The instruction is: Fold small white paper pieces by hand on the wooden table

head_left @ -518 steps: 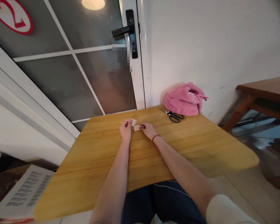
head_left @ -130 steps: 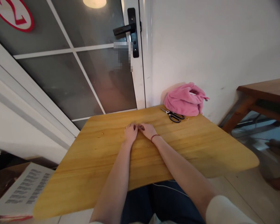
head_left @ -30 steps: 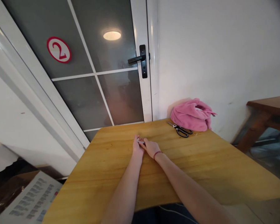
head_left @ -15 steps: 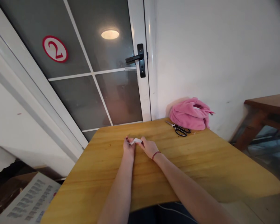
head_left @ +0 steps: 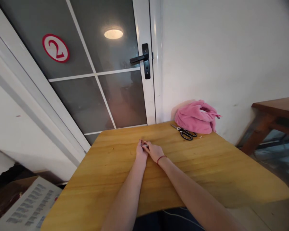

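Over the wooden table point(head_left: 93, 176), my left hand point(head_left: 141, 150) and my right hand point(head_left: 156, 152) meet, fingers curled in against each other. Between the fingertips a sliver of a small white strip point(head_left: 145, 145) shows; its material is too small to make out, and the fingers cover most of it. Both hands are closed on it. A red cord circles my right wrist. Scissors point(head_left: 186, 132) with black handles lie beyond my right hand, beside a bunched pink plush cloth point(head_left: 194, 117).
A white-framed glass door point(head_left: 120, 96) with a black handle point(head_left: 145, 61) stands behind the table's far edge. At lower left is a printed cardboard box point(head_left: 31, 205). Another wooden table point(head_left: 276, 106) stands to the right. Tiny scraps lie near the scissors.
My left hand has moved right, up against my right hand. The white strip, stretched between the hands before, is now mostly hidden by the fingers.
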